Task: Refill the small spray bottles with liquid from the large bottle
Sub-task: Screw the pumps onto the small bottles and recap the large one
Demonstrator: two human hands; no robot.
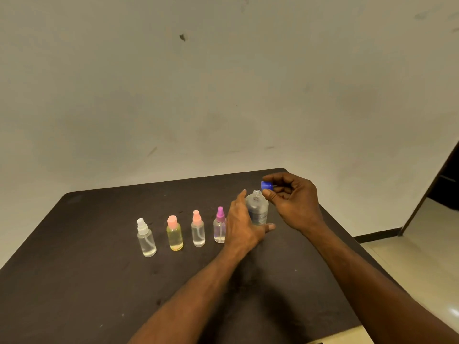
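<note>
The large clear bottle (258,209) stands upright on the dark table (99,281), its threaded neck uncovered. My left hand (242,227) wraps around its left side and base. My right hand (293,199) hovers just right of the neck and pinches the blue cap (266,185) off the bottle. Left of the large bottle runs a row of small spray bottles: one with a purple cap (220,225), one with a peach cap (198,229), a yellowish one with a pink cap (174,233), and one with a white sprayer (146,238). All of them are capped.
The table's far edge meets a pale wall (223,95). Its right edge drops to a light floor (422,244), with a dark doorway (447,180) at the far right.
</note>
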